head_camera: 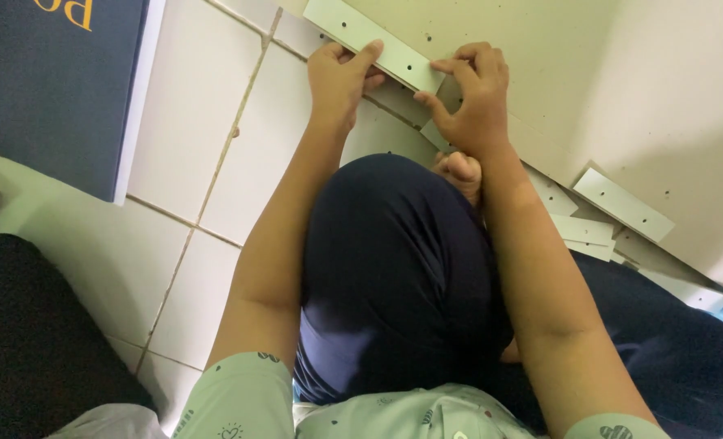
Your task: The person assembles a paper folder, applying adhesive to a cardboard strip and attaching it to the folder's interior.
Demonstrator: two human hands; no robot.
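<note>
Fingers (367,55) of both hands (341,77) (471,102) pinch a drilled white strip (377,42) — flat.

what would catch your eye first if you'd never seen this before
Both hands at top centre: the left hand and right hand pinch a pale drilled strip against a big board on the tiled floor. A raised knee in dark cloth fills the middle, and a dark blue box sits top left.

Pale drilled strip (373,44), flat, slanted along large panel's edge (556,73).
</note>
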